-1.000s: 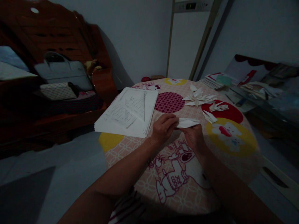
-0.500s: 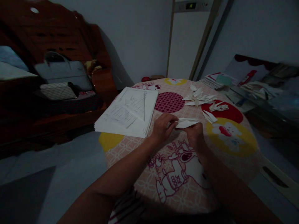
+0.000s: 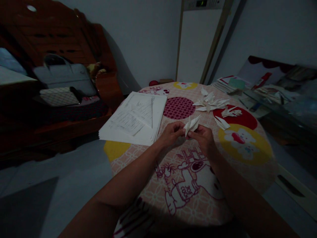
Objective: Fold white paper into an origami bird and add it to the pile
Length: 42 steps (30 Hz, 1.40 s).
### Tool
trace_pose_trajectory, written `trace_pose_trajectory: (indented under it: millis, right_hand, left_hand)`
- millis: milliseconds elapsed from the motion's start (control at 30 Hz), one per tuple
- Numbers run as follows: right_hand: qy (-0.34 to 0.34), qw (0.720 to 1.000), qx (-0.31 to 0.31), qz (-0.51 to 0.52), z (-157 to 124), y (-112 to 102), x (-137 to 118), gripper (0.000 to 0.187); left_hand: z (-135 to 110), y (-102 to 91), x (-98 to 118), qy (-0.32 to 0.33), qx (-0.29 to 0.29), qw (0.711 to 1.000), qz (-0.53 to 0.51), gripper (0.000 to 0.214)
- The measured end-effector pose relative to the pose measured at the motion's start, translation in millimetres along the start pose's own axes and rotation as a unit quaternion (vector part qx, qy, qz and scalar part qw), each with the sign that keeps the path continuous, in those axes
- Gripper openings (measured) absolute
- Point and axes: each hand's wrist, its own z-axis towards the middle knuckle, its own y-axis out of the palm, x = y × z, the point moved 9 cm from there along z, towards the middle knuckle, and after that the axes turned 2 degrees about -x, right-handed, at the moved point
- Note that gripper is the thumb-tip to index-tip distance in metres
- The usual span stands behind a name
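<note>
While pinching the folded paper (image 3: pixel 192 125) between left hand (image 3: pixel 174 131) and right hand (image 3: pixel 204 136), with each grip closed on it, holds it over the table (image 3: pixel 203 205). Has stacked sheets (image 3: pixel 133 115) near at left, folded white pieces (image 3: pixel 209 105) farther at right, and a grey bag (image 3: pixel 76 79) far left beyond the table.

Can't read writing on sheets (image 3: pixel 130 120), too small. Can't see lower end of folded paper (image 3: pixel 193 124), hidden by left hand (image 3: pixel 173 130) and right hand (image 3: pixel 205 136). Can't make out digits on display (image 3: pixel 201 3). Can't see whole wooden seat (image 3: pixel 108 88), cut at left edge.
</note>
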Motion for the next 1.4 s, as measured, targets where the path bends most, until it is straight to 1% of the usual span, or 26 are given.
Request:
trace_pose_trajectory:
  millis: [167,300,467,600,733,800,867,1067,1200,1333,1400]
  right_hand:
    - [-0.007,1.000,-0.009,0.003,0,3,-3,0.021]
    - [0.025,0.999,-0.028,0.014,-2,9,0,0.022]
    - [0.052,0.998,-0.027,0.019,-4,9,9,0.026]
    - [0.056,0.998,-0.014,0.016,-4,6,11,0.025]
    - [0.056,0.998,0.012,0.000,-5,4,6,0.028]
    - [0.049,0.999,0.022,-0.007,-6,4,1,0.030]
    - [0.040,0.999,0.026,-0.007,-7,5,-2,0.031]
    - [0.011,0.999,0.027,-0.030,-8,4,-6,0.028]
    - [-0.008,0.998,0.022,-0.049,-8,4,-11,0.028]
    - [-0.052,0.994,0.028,-0.095,-8,2,-18,0.027]
    - [-0.071,0.989,0.036,-0.122,-8,-1,-19,0.026]
  left_hand:
    - [-2,3.0,3,-0.036,0.017,0.999,-0.020,0.042]
    - [-4,1.6,2,-0.057,0.032,0.998,-0.025,0.032]
    - [-8,-6.9,-2,-0.074,0.075,0.994,-0.014,0.022]
    - [-10,-5.4,-1,-0.072,0.071,0.995,-0.025,0.027]
    - [-10,-3.7,-1,-0.058,0.070,0.996,-0.010,0.039]
    - [-10,-4.3,-3,-0.061,0.081,0.995,0.000,0.043]
    - [-10,-4.3,-5,-0.067,0.089,0.994,-0.002,0.044]
    - [-11,-6.6,-8,-0.081,0.114,0.989,-0.054,0.042]
    - [-10,-7.7,-2,-0.052,0.106,0.992,-0.040,0.039]
    - [-10,-11.7,8,-0.003,0.111,0.994,0.012,0.031]
    - [-10,-14.1,10,0.003,0.116,0.992,0.039,0.029]
